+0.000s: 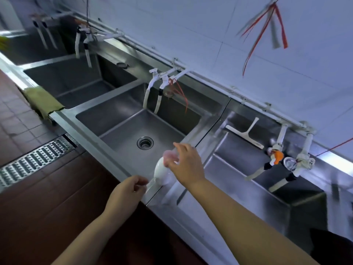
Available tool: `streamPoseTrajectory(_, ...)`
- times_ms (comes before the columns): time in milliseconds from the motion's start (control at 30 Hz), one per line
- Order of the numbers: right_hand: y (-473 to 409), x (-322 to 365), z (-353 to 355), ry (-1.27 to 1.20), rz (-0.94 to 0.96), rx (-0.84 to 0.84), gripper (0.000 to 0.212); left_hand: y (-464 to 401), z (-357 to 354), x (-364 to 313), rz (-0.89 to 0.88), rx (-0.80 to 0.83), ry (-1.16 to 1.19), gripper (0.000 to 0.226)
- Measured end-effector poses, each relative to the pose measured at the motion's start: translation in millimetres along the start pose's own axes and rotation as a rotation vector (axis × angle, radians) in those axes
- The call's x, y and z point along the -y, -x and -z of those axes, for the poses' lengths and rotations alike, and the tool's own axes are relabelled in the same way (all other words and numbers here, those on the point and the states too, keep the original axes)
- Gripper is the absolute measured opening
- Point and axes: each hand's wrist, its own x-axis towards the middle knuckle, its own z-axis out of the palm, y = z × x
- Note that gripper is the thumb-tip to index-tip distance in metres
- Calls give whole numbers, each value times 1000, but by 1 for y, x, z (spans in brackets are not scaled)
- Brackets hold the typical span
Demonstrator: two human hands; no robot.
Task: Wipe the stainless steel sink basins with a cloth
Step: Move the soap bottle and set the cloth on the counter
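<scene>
Stainless steel sink basins run in a row beneath a white-tiled wall (210, 25), with dark red floor tiles (47, 197) in front. Nearest the camera, the left hand (126, 190) is closed in a pinch on a blurred translucent object at the front rim of the middle basin (91, 129). Just beyond it, the right hand (186, 162) curls loosely around the pink top of a white bottle-like object (161, 169) at the same basin's near right corner; motion blur hides the exact grip. A round drain (145, 143) sits in the basin floor behind the hands. A metal floor grate (32, 159) lies left of the basin. An olive-green cloth (42, 102) hangs over the front rim at the basin's far left corner, well apart from both hands. A white squeegee (245, 133) lies against the back of the neighbouring basin to the right. White taps (162, 81) hang over the middle basin's back wall.
</scene>
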Motion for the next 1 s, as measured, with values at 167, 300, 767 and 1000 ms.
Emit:
streamPoseTrajectory(167,-11,5,-13,241,10,48,44,-8,7,4,-26,75,-1,28)
streamPoseTrajectory(300,-2,-5,-7,210,-29,-46,31,-15,1,-1,-46,126,7,23)
streamPoseTrajectory(767,103,-149,79,40,-490,-215,24,-23,-128,-97,-195,362,-74,23)
streamPoseTrajectory(1000,149,-276,146,29,-698,-281,17,-13,-245,-171,-264,533,-143,21)
